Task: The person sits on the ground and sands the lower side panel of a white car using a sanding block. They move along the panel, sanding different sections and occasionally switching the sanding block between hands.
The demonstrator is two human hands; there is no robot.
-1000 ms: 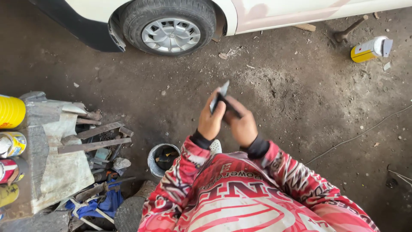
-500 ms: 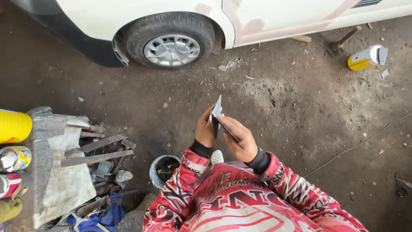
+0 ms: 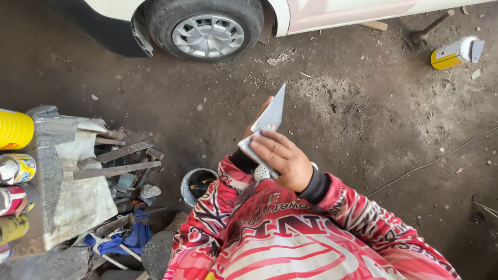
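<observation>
A flat grey metal plate (image 3: 273, 110) with a pointed top stands upright in front of my chest. My left hand (image 3: 261, 115) grips it from behind and is mostly hidden, with only fingers showing at its left edge. My right hand (image 3: 284, 159) lies over the plate's lower end. Its fingers close on a folded grey sheet (image 3: 251, 149) pressed against the plate. Both arms wear a red patterned jersey (image 3: 290, 233).
A white car's wheel (image 3: 207, 32) is straight ahead. A yellow spray can (image 3: 455, 53) lies far right and a hammer (image 3: 429, 28) beyond it. A small bucket (image 3: 196, 184) sits by my left arm. Tools (image 3: 116, 161) and paint tins (image 3: 15, 129) are piled left. A wire (image 3: 430, 163) crosses the dirt.
The plate has turned more upright with its point raised. My right hand has slid down to its lower end. The view has shifted slightly.
</observation>
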